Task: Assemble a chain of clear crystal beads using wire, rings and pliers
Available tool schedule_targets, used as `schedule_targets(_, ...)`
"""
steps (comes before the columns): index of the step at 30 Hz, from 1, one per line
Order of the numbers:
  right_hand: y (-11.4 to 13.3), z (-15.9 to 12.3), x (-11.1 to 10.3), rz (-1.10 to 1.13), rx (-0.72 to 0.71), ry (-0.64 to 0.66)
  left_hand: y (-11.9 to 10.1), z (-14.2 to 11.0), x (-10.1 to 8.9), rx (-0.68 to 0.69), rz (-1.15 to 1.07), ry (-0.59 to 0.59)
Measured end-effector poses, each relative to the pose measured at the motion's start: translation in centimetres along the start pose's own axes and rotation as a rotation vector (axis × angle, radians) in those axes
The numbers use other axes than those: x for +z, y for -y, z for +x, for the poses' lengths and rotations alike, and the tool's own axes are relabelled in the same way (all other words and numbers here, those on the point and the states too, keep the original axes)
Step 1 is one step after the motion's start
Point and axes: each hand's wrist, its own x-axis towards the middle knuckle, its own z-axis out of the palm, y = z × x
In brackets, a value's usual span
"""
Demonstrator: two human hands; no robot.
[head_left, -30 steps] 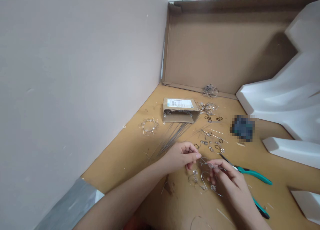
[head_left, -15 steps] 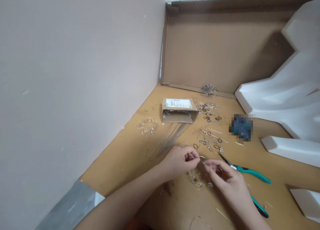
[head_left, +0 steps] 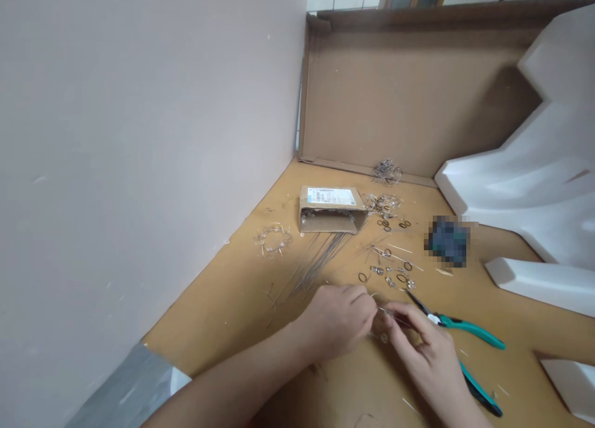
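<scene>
My left hand (head_left: 341, 319) is closed, knuckles up, at the near middle of the table, its fingertips mostly hidden. A thin silvery wire (head_left: 382, 310) runs from it to my right hand (head_left: 425, 344), which pinches the wire between thumb and fingers. Below the fingers hangs a clear bead (head_left: 383, 338), partly covered by my left hand. Just right of my right hand lie pliers with teal handles (head_left: 474, 330), their jaws pointing away from me. Beyond my hands are dark rings (head_left: 362, 278) and small clear beads (head_left: 390, 282).
A small cardboard box (head_left: 332, 220) lies on its side, with a bundle of straight wires (head_left: 320, 264) before it. Left of it sits a beaded wire ring (head_left: 273, 239). Wire tangles (head_left: 383, 204), a blurred dark object (head_left: 447, 241) and white foam (head_left: 525, 168) stand farther right; a wall (head_left: 139, 137) bounds the left.
My left hand has turned over and rolled toward the right hand, hiding its fingertips and most of the beaded wire hanging below. My right hand keeps its pinch almost in place.
</scene>
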Motion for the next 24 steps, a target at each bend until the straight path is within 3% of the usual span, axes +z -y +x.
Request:
schedule_targets(5,0.0,-0.1,0.3,0.094,0.058,0.004,0.1,0.1,0.6,-0.247,-0.258,-0.039)
schedule_targets(13,-0.8,0.1,0.0,0.09,0.115,-0.127,1.2,0.2,1.1,-0.52,-0.713,-0.055)
schedule_targets(19,-0.7,-0.2,-0.3,0.072,0.101,-0.17,1.1,0.7,0.7,-0.632,-1.021,-0.048)
schedule_targets(24,-0.6,-0.3,-0.3,0.088,0.08,-0.188,1.5,0.9,0.6,-0.664,-1.132,-0.03)
